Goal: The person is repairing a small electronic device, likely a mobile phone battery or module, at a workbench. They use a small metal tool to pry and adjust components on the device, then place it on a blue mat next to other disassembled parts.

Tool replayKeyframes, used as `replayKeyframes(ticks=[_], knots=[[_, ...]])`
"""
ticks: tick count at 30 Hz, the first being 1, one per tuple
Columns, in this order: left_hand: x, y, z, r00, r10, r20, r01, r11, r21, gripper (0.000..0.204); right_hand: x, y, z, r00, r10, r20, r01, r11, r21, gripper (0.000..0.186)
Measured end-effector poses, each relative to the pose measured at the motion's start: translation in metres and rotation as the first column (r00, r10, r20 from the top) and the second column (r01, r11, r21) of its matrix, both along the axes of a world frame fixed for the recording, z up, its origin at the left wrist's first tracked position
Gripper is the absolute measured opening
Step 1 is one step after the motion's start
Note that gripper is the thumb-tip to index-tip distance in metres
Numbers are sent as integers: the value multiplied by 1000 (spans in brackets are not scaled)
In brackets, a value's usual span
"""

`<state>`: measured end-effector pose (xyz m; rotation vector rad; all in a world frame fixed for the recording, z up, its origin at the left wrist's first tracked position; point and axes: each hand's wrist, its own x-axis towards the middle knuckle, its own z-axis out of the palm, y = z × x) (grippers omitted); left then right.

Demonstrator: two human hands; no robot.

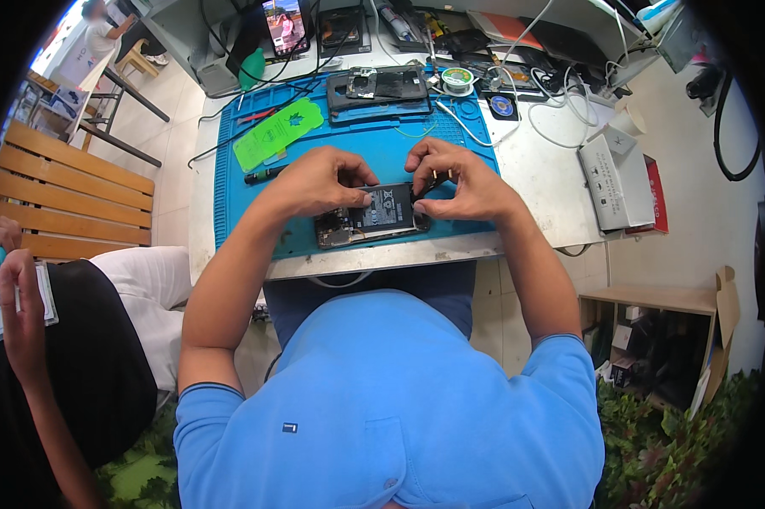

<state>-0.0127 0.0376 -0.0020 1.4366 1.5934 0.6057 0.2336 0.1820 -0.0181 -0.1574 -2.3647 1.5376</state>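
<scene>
An opened smartphone (336, 231) lies on the blue work mat (255, 212) near the bench's front edge, its inside facing up. A black battery (384, 208) fills much of its middle. My left hand (319, 182) grips the phone from the upper left, thumb resting by the battery and fingers at the far edge. At the phone's right end, my right hand (463, 182) is bent, thumb and fingers drawn together around a small dark piece with gold-coloured spots (439, 179); its kind is not clear. The fingers partly hide the phone's upper right corner.
Behind my hands lie a green card (279, 134), a dark phone frame (374, 93) and a solder spool (457, 80). White cables (561, 110) trail at the right, beside a white box (605, 182). A lit phone (286, 27) stands at the back. Another person's hand (18, 288) is at far left.
</scene>
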Motion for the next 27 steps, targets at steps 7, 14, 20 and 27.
replayKeyframes(ticks=[7,14,20,27], knots=[[-3,1,-8,996,-56,-68,57,998,11,37,1,-1,4,996,2,94,-3,1000,8,20],[-1,-2,-1,992,-79,-101,89,991,97,35,-1,-2,2,999,-14,49,13,999,29,19],[0,-10,-2,977,-97,-188,145,954,261,36,-2,-1,-2,1000,7,13,-7,1000,-19,23],[0,-23,-1,979,40,-199,31,940,340,43,-2,-11,-1,998,-52,-35,50,998,-48,62]])
